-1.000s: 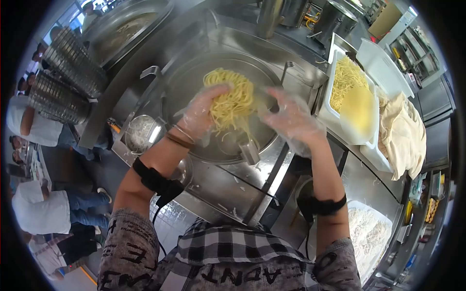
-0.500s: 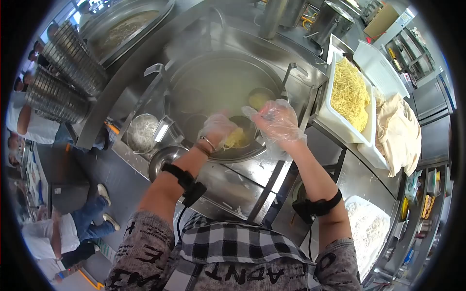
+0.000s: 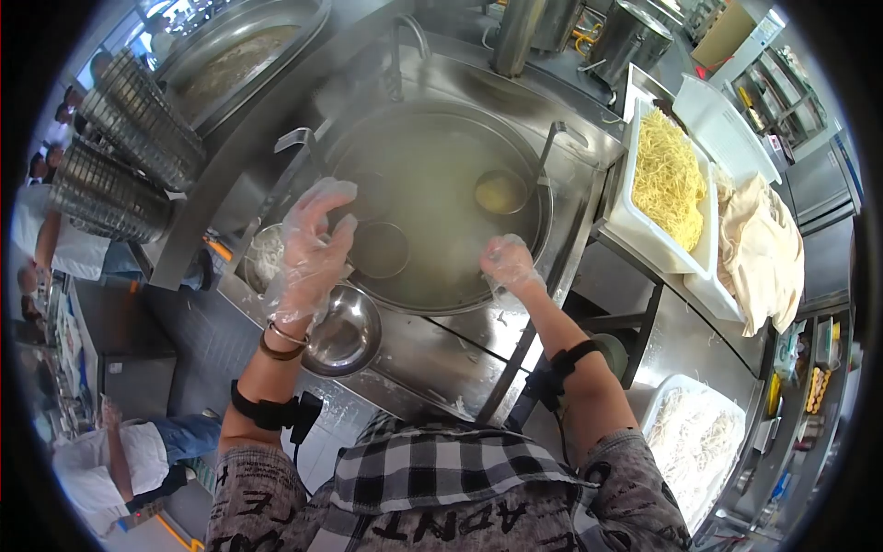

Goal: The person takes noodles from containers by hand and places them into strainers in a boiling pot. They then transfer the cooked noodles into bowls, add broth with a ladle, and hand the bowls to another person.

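A large round pot (image 3: 543,230) of steaming cloudy water stands before me. My left hand (image 3: 317,244), in a clear plastic glove, is open with fingers apart over the pot's left edge. It partly covers a bowl of white noodles (image 3: 264,258); a steel bowl (image 3: 345,336) sits just below the wrist. My right hand (image 3: 510,262), also gloved, is closed at the pot's right front rim; what it holds, if anything, is hidden. One strainer basket (image 3: 501,191) with yellow noodles hangs in the water, its hooked handle (image 3: 550,152) over the rim. Another strainer basket (image 3: 379,250) sits nearer the left hand.
At right are a white tub (image 3: 629,198) of yellow noodles (image 3: 667,179), a cream cloth (image 3: 759,248) and a container of white noodles (image 3: 694,442). Stacked steel baskets (image 3: 115,184) and a second large pot (image 3: 299,41) stand at left. A person (image 3: 110,465) is at lower left.
My left hand has left the front basket, moved left and opened. My right hand has lowered and closed at the rim. The yellow noodles near my hands are no longer visible.
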The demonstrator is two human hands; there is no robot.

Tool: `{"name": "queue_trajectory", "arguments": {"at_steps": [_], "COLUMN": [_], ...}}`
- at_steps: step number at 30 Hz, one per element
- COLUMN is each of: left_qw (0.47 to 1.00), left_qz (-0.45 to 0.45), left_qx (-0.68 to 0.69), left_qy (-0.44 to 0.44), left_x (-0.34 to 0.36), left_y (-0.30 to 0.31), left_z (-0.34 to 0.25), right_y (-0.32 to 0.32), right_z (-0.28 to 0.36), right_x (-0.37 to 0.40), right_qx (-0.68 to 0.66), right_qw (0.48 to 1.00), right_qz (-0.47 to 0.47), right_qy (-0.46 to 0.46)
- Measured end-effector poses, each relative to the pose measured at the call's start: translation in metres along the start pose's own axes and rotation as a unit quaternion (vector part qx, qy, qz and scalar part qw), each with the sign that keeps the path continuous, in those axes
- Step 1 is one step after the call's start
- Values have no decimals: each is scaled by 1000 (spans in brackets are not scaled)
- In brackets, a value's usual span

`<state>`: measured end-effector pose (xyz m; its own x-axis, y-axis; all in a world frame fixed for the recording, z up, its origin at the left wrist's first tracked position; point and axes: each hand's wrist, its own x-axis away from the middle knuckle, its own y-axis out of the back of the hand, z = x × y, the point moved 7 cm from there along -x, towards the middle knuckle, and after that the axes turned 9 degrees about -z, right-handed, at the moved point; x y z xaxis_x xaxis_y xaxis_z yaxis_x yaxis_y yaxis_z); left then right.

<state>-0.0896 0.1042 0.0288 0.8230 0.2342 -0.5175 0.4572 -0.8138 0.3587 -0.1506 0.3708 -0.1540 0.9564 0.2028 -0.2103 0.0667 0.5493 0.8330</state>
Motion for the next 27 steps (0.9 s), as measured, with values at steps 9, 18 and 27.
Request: {"name": "queue_trajectory", "arguments": {"at_steps": [9, 18, 27], "left_qw": [956, 946, 759], "left_qz": [182, 143, 313], "left_qx": [-229, -266, 450], "left_qy": [-19, -118, 350], "left_x": [29, -6, -7], "left_y": [7, -21, -283], "left_z": [39, -2, -5], "right_y": [42, -3, 61], "right_z": [14, 12, 4], "right_x": [13, 168, 184], "right_qx": [142, 236, 66], "right_qw": [989, 924, 964], "right_qz": [18, 300, 249], "right_qy": [47, -4, -67]}}
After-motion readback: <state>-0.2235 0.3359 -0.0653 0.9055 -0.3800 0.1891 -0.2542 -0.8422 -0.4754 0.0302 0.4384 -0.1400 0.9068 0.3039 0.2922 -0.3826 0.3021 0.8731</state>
